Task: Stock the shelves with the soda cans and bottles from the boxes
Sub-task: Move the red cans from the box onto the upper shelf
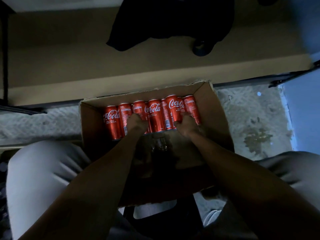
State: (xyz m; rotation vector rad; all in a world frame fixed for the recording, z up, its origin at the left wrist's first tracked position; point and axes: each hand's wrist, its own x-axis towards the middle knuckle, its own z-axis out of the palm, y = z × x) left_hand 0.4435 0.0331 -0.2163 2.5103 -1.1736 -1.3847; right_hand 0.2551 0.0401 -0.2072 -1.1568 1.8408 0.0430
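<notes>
An open cardboard box [214, 118] sits on the floor between my knees. Several red Coca-Cola cans [155, 115] stand in a row along its far side. My left hand [136, 122] reaches into the box and curls its fingers round a can [139, 108] left of the middle. Further right, my right hand [186, 123] grips another can [173, 110]. In the dark near part of the box stands a clear glass bottle [160, 144], only faintly visible.
A beige shelf board [69, 66] runs across behind the box, with a dark cloth [164, 19] lying on it. My knees in light trousers [39, 170] flank the box. Speckled floor [251, 118] lies to the right, and a dark stool [164, 219] is below me.
</notes>
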